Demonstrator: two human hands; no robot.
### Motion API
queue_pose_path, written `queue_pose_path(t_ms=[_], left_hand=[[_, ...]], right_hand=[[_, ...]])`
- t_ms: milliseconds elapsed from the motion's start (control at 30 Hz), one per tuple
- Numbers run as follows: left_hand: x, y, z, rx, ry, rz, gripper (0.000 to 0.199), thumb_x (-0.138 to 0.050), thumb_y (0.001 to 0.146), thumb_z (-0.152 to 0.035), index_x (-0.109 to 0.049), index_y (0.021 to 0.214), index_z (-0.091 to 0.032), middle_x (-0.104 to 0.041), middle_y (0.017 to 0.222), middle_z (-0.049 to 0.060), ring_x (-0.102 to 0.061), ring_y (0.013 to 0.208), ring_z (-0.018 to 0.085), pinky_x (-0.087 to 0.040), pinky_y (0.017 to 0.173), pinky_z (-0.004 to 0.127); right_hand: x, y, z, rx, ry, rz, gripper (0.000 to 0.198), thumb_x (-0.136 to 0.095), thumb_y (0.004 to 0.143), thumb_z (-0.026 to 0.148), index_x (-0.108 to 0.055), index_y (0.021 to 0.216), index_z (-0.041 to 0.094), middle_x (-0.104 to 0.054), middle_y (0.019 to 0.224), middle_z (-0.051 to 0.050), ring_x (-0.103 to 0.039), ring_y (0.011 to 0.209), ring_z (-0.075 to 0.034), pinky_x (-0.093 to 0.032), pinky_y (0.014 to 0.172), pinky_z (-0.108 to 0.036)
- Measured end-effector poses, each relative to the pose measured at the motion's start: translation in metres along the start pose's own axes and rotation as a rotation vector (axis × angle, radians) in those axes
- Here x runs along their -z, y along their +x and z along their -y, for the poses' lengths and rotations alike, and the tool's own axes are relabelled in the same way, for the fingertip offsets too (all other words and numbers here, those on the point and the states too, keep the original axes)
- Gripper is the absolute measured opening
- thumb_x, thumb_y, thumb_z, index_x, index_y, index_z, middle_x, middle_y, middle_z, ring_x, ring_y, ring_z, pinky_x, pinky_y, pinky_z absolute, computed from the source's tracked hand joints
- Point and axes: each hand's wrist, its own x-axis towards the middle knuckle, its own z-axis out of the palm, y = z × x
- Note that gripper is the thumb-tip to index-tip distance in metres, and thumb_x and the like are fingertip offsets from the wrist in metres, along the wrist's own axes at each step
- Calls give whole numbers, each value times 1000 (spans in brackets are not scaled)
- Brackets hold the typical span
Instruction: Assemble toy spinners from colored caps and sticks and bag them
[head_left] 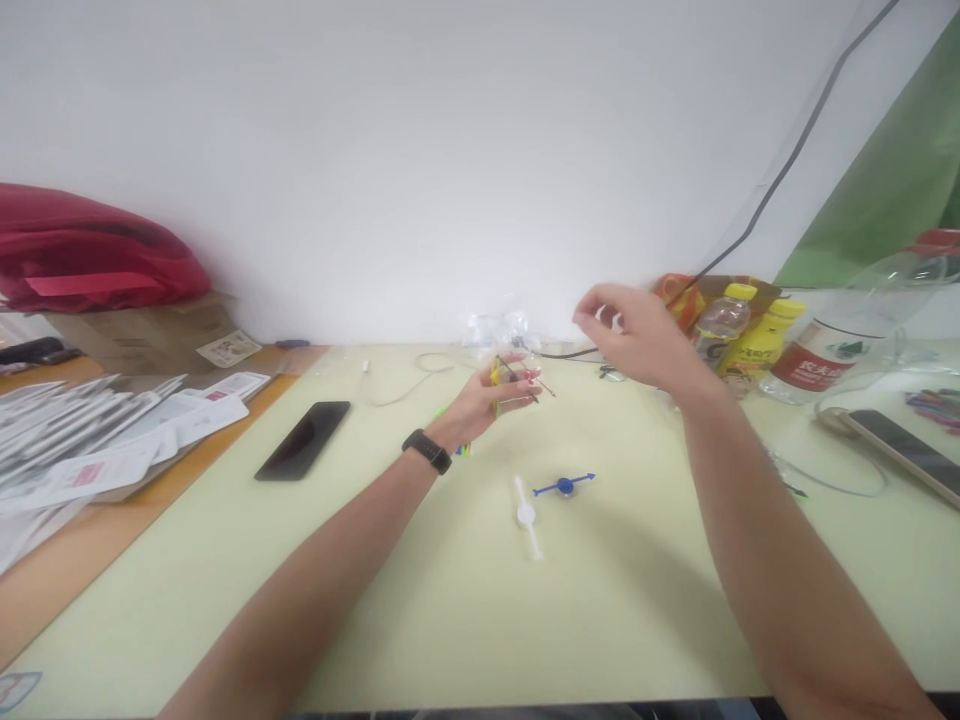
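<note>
My left hand [491,395], with a black band on the wrist, is closed round several small plastic arrow spinners [529,378] in red, yellow and black. Beneath that wrist, bits of green, blue and yellow show. Raised above the table to the right is my right hand [626,330], its thumb and fingers curled together in a pinch; anything between them cannot be made out. A white arrow spinner [526,515] lies on the table nearer to me, and a blue arrow spinner [565,487] lies close to its right. Behind my left hand sits a clear plastic bag [499,325].
A black phone [304,440] and flat white packets [135,430] are on the left, by a cardboard box [150,335] under red cloth [97,250]. Bottles [761,345], a large bottle [832,345], another phone [907,450] and pens [937,408] stand or lie right.
</note>
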Motion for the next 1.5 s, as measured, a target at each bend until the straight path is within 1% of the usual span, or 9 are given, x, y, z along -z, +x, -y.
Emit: queue_pose_path(t_ms=[167, 233, 333, 467, 700, 833, 933, 1100, 1500], left_hand=[[4, 7, 8, 12, -180, -170, 41, -84, 80, -22, -64, 116, -21, -75, 113, 7, -73, 104, 22, -47, 108, 45], [4, 10, 8, 7, -240, -245, 37, -85, 80, -22, -65, 111, -21, -75, 110, 5, -73, 102, 20, -50, 106, 40], [3, 16, 8, 13, -311, -330, 32, -86, 78, -22, -67, 103, -20, -75, 103, 3, -74, 97, 17, -54, 100, 33], [4, 20, 8, 32, -204, -357, 33, -88, 75, -27, -66, 99, -17, -76, 102, 6, -74, 92, 18, -56, 94, 32], [14, 16, 15, 0, 252, -262, 49, -92, 68, -34, -66, 106, -17, -75, 91, 6, -74, 81, 19, -57, 89, 40], [16, 11, 16, 18, 321, -139, 51, -93, 65, -37, -67, 104, -15, -75, 87, 6, -73, 77, 19, -57, 81, 36], [12, 8, 17, 40, 382, -2, 49, -91, 68, -37, -68, 105, -15, -77, 92, 9, -74, 83, 21, -56, 81, 35], [2, 4, 20, 104, 458, 60, 50, -91, 68, -37, -70, 108, -15, -77, 101, 14, -74, 92, 25, -56, 84, 38], [-16, -4, 7, 108, 471, 253, 49, -90, 71, -37, -70, 109, -15, -77, 101, 14, -74, 92, 26, -52, 93, 43]], right_hand=[[-18, -6, -4, 40, 38, 862, 16, -66, 84, 31, -74, 91, 20, -75, 95, -4, -66, 83, -20, -46, 69, -27], [-37, -9, -3, 85, 58, 1106, 23, -76, 74, 34, -75, 91, 19, -75, 93, -4, -67, 84, -20, -47, 69, -25], [-70, -14, 2, 89, 73, 1327, 31, -82, 64, 29, -75, 93, 17, -75, 93, -2, -67, 79, -18, -47, 66, -24], [-96, -21, 5, 79, 86, 1429, 31, -76, 61, 16, -75, 92, 17, -74, 87, 0, -66, 74, -17, -45, 59, -22], [-68, -10, -5, 95, 263, 1104, 25, -70, 73, 16, -76, 97, 15, -76, 85, -4, -69, 74, -17, -50, 66, -24], [-28, -1, -8, 28, 458, 715, 20, -71, 82, 29, -77, 98, 18, -78, 90, -5, -71, 84, -19, -53, 74, -27], [-4, -2, -8, -37, 563, 303, 21, -76, 81, 35, -77, 94, 19, -77, 86, -5, -69, 80, -18, -54, 71, -29], [13, -8, -5, -81, 482, -147, 16, -78, 80, 33, -77, 89, 20, -76, 87, -6, -70, 78, -20, -56, 63, -30], [-3, -2, -4, 34, 313, 76, 8, -70, 84, 24, -77, 87, 20, -78, 87, -5, -72, 81, -22, -58, 78, -35]])
